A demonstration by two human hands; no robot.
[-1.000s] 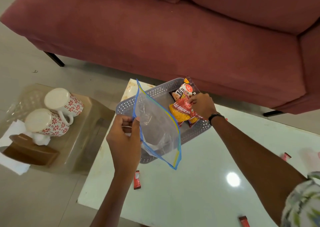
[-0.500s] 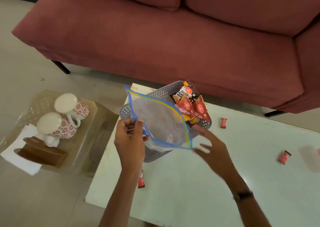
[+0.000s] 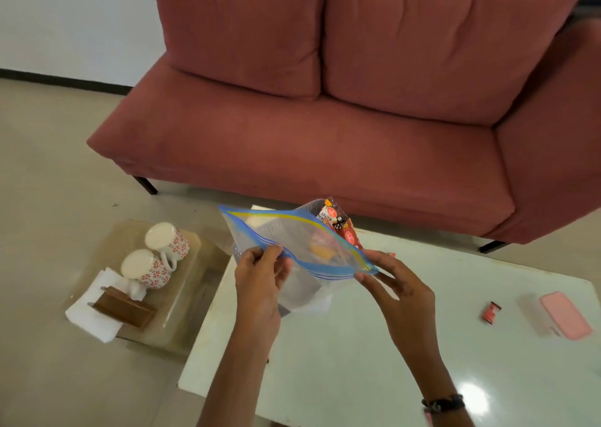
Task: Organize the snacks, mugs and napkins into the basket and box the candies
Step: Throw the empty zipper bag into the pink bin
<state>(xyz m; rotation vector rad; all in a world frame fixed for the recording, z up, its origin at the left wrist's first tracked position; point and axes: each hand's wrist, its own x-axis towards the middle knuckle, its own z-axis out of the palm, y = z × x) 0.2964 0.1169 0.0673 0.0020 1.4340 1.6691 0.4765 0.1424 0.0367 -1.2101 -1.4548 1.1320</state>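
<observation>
A home living room: red sofa (image 3: 325,134), low white table (image 3: 357,345).

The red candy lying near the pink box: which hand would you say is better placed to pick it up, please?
Probably the right hand: the candy and pink box lie on its side, while the left hand could hold the zip bag.

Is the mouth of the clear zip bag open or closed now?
Open. The zip bag has its two blue rims bowed apart, the left hand pinching one end and the right hand the other.
</observation>
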